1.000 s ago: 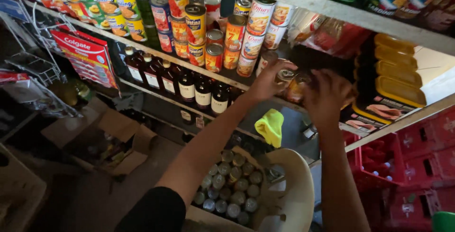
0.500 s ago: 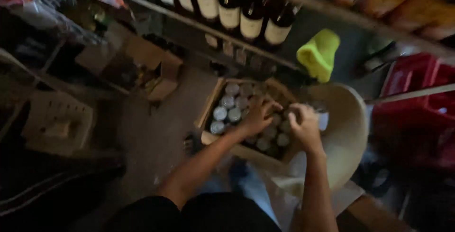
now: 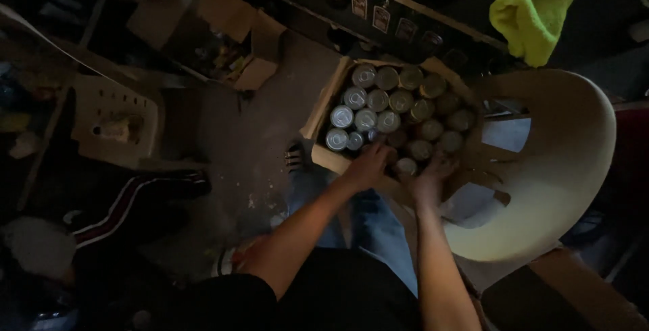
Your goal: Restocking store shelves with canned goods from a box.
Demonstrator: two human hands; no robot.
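Both hands have come down from the shelf of jars and tins to the carton below, and the view has tipped down with them. The left hand (image 3: 368, 164) lies curled over the cans at the carton's near edge; whether it grips one I cannot tell. The right hand (image 3: 431, 179) rests just beside it, fingers bent around a can (image 3: 406, 167), though the dim light hides how firmly. The cardboard box (image 3: 323, 109) sits on a pale moulded plastic chair (image 3: 568, 169) and is nearly full of small round cans (image 3: 378, 101) with dull metal lids, so most remain to be taken out. A yellow cloth (image 3: 537, 6) hangs above.
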